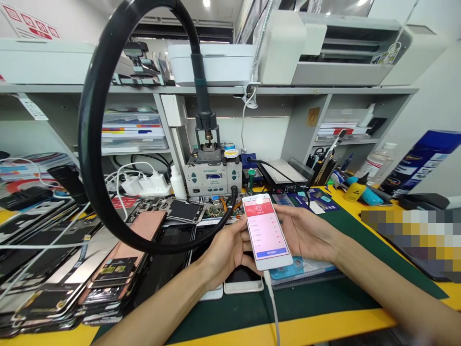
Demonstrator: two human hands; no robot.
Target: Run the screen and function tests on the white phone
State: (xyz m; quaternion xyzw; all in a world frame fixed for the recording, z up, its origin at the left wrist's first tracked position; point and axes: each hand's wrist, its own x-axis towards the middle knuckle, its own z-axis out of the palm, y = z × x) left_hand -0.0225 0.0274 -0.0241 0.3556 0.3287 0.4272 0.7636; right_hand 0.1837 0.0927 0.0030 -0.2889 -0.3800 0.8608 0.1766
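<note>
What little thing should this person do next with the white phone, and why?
Perhaps tap the blue bar low on the white phone with a finger of the right hand. The screen is lit, and that bar looks like a button below a list. The left hand grips one edge, and the white cable meets the bottom end, leaving the screen uncovered.

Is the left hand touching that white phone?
Touching: the head view shows the left hand with its thumb against the left edge of the white phone.
</note>
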